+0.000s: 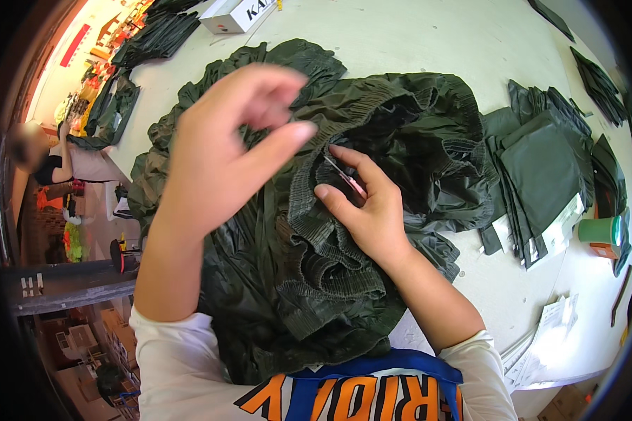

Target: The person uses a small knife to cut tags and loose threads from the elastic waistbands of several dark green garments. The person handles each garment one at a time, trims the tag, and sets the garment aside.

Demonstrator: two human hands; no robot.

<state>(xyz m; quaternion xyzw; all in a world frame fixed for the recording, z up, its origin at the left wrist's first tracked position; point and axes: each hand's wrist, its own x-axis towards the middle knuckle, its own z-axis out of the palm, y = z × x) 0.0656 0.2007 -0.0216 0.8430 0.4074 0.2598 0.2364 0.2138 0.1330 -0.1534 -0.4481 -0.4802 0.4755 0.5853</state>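
A dark green garment [253, 281] of thin shiny fabric, with ribbed elastic edges, lies bunched in front of me. My left hand [225, 137] is raised over its left part, slightly blurred; the thumb stands apart from the curled fingers and nothing shows between them. My right hand [372, 210] rests at the ribbed edge of an opening, thumb and fingers closed on small thread snips [349, 181]. Their thin metal tip and a pinkish part show; the remainder is hidden in the palm.
Flat dark fabric pieces [541, 168] lie stacked to the right, near a green cylindrical container [598, 230] and white papers [551, 330]. At the far side are a white box [235, 15] and dark folded fabric [158, 38]. Another person [53, 158] is at the left.
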